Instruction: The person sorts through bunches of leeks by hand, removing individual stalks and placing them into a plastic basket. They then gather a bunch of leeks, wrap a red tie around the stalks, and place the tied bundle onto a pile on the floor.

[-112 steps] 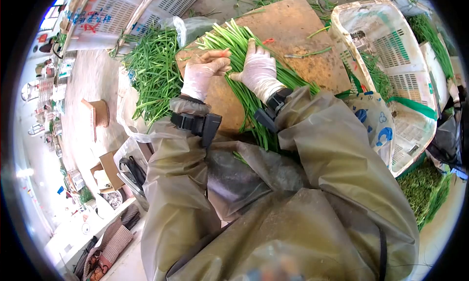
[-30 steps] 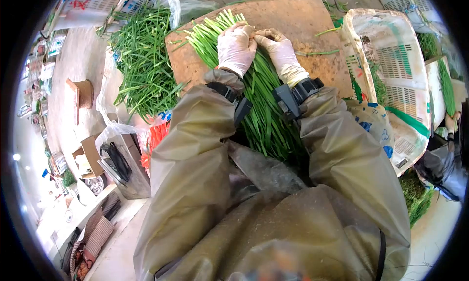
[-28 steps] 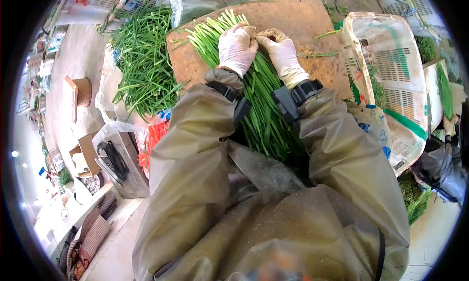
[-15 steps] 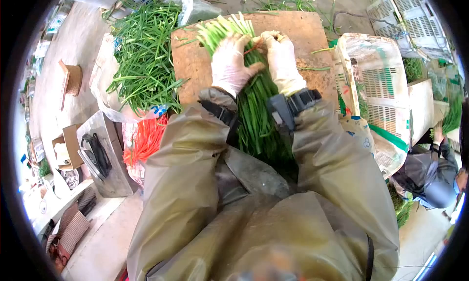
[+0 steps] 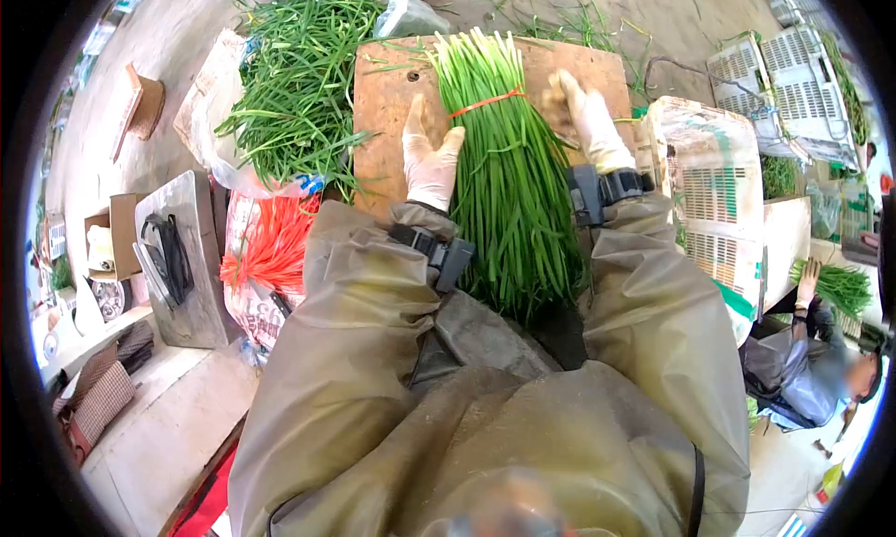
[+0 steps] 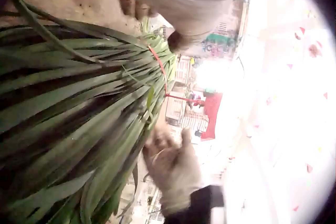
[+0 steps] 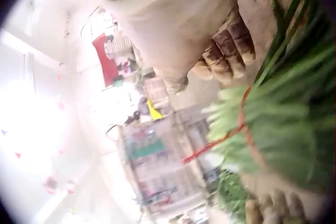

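Note:
A thick bundle of garlic chives [image 5: 513, 192] lies on a worn wooden board [image 5: 383, 117], pale stem ends pointing away from me. Around it below the stem ends runs a red tie [image 5: 487, 104], whose loose end sticks out in the right wrist view. Both hands wear pale, stained gloves. My left hand [image 5: 431, 164] is beside the bundle's left edge, thumb spread from the fingers. To the right of the stems, my right hand [image 5: 590, 117] hovers apart from them, fingers loosely bent and slightly blurred. Neither hand holds anything.
A heap of loose chives [image 5: 294, 89] lies left of the board on plastic. Red tie strands [image 5: 271, 248] hang below it. White crates [image 5: 714, 164] stand at the right, where another person [image 5: 812, 369] handles greens. A metal box [image 5: 182, 257] stands at the left.
Both hands were together at the stems, fingers on the red tie. They have since let go and moved apart to either side, leaving the tied bundle uncovered. The head view has shifted.

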Action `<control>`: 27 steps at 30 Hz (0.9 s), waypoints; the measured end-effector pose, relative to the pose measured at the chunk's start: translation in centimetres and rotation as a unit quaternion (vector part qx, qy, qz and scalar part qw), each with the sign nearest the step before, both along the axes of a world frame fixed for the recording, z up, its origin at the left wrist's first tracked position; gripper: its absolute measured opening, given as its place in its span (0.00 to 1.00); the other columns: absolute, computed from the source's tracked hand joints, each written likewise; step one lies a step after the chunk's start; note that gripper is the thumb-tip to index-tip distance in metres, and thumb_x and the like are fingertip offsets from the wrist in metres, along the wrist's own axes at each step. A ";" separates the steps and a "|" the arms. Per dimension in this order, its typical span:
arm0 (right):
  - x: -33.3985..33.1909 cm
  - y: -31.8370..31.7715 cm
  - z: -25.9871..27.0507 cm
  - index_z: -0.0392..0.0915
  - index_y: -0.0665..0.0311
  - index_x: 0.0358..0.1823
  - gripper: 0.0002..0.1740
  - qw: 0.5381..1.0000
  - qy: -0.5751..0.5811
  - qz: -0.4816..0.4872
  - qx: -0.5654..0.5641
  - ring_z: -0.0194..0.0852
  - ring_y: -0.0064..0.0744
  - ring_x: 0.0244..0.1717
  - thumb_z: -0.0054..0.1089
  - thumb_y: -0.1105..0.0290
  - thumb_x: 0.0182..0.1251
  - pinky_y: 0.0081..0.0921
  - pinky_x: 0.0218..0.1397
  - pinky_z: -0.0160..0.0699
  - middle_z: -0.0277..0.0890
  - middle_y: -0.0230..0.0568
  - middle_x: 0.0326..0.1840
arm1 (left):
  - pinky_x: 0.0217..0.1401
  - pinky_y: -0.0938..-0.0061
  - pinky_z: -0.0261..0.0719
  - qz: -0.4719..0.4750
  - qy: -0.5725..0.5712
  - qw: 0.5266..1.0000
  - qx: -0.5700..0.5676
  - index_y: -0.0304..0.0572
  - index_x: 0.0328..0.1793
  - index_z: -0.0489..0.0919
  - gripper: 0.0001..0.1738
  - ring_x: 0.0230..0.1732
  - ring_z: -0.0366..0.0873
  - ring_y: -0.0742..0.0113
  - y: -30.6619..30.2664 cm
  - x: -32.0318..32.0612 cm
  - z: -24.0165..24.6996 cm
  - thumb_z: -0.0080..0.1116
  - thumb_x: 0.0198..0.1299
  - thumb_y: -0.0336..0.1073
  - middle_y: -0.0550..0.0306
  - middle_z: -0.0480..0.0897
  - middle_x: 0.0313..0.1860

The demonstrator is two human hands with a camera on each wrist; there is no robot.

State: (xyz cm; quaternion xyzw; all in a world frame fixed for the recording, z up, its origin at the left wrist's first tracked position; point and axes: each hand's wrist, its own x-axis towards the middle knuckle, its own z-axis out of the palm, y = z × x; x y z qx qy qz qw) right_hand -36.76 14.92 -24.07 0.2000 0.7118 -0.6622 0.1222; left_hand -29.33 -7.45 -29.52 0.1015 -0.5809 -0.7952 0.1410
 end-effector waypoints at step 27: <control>6.2 0.2 28.0 0.74 0.69 0.61 0.25 0.854 -0.309 0.399 0.130 0.80 0.25 0.51 0.60 0.58 0.71 0.25 0.56 0.80 0.81 0.40 0.52 | 0.71 0.52 0.69 -0.346 -0.159 0.610 0.695 0.43 0.72 0.66 0.43 0.66 0.72 0.54 9.2 13.6 19.7 0.55 0.61 0.67 0.50 0.72 0.69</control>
